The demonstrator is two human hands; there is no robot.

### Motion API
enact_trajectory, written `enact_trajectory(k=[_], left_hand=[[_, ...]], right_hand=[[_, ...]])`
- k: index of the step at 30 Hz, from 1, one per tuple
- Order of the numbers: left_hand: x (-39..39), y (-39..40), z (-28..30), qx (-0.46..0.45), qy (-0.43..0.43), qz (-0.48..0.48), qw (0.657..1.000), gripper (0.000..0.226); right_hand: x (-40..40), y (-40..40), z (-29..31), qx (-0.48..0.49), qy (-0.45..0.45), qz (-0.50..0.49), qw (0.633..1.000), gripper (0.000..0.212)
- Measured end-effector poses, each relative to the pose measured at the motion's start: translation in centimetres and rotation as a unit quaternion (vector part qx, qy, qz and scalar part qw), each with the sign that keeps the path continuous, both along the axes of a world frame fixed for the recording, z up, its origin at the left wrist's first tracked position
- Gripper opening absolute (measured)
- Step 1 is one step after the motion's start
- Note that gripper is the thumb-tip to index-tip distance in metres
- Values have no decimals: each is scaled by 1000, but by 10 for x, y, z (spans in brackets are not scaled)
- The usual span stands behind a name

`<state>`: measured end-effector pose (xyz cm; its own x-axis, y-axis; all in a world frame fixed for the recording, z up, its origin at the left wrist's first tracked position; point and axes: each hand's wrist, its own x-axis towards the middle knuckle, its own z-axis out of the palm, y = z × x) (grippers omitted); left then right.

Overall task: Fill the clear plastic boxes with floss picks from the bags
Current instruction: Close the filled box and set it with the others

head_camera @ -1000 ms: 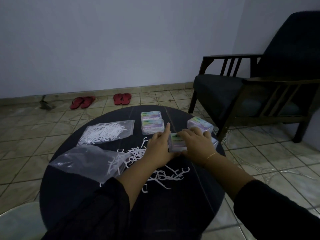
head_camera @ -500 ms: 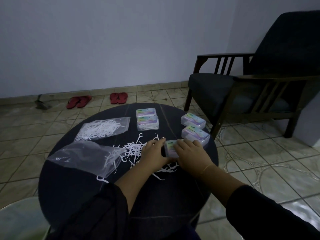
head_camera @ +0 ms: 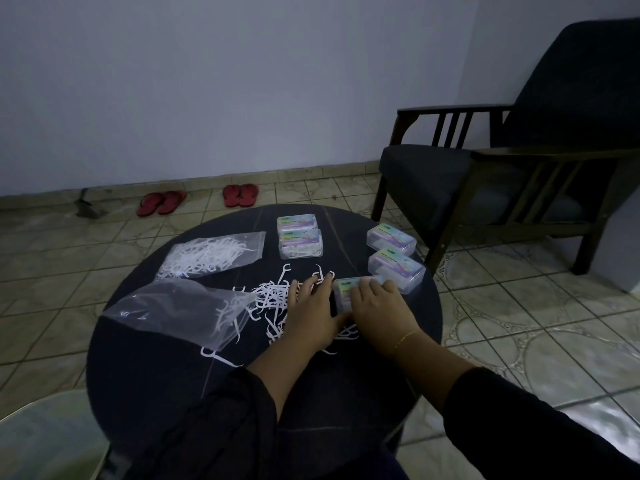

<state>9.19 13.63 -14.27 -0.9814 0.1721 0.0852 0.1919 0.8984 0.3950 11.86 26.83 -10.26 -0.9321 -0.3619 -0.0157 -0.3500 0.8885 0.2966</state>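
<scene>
Now I hold a clear plastic box (head_camera: 349, 287) between both hands on the round dark table (head_camera: 166, 375): my left hand (head_camera: 313, 315) grips its left end, my right hand (head_camera: 379, 311) curls over its top. Loose floss picks (head_camera: 272, 296) lie scattered just left of it, spilling from the near bag (head_camera: 173, 310). Two more boxes (head_camera: 396, 268) sit just beyond, toward the armchair (head_camera: 485, 161).

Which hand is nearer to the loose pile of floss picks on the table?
Left. The left hand lies on the right edge of the loose floss picks, also touching the clear plastic box. The right hand rests on that box, farther from the pile.
</scene>
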Motion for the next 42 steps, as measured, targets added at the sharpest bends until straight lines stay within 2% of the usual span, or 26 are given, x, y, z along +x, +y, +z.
enact_trajectory(k=[5,8,10,14,19,23,27,29,31,34,36,38,42], left_hand=[[2,-3,0,-20,4,-22,1000,78],[0,-4,-2,-17,-3,-36,999,76],[-1,-4,-2,-10,-10,-38,999,76],[-3,-5,-4,5,-18,-26,1000,81],[-2,-4,2,6,-47,-20,999,87],[-5,-6,6,20,-92,-12,996,104],[4,-16,12,78,-111,11,991,117],[13,-24,14,127,-86,8,988,111],[23,-31,11,159,-22,-9,987,92],[41,-40,6,192,83,-33,977,58],[51,-45,4,202,123,-36,971,45],[61,-51,1,192,149,-29,970,41],[79,-68,-14,159,156,12,975,55]], right_hand=[[-11,5,17,-42,2,6,999,40],[-23,9,30,-156,-11,-26,987,35],[-34,9,34,-215,12,-39,976,36],[-53,6,35,-164,69,-66,982,50],[-65,-1,27,-139,11,-110,984,70],[-64,2,22,-164,-18,-117,979,72],[-49,1,23,-224,33,-101,969,60],[-33,0,21,-267,66,-85,958,51],[-13,0,15,-301,81,-66,948,41],[17,-4,-4,-312,55,-48,947,33],[31,-6,-16,-307,18,-49,950,31],[41,-7,-25,-305,-10,-58,950,34],[50,-10,-32,-308,-23,-77,948,40]])
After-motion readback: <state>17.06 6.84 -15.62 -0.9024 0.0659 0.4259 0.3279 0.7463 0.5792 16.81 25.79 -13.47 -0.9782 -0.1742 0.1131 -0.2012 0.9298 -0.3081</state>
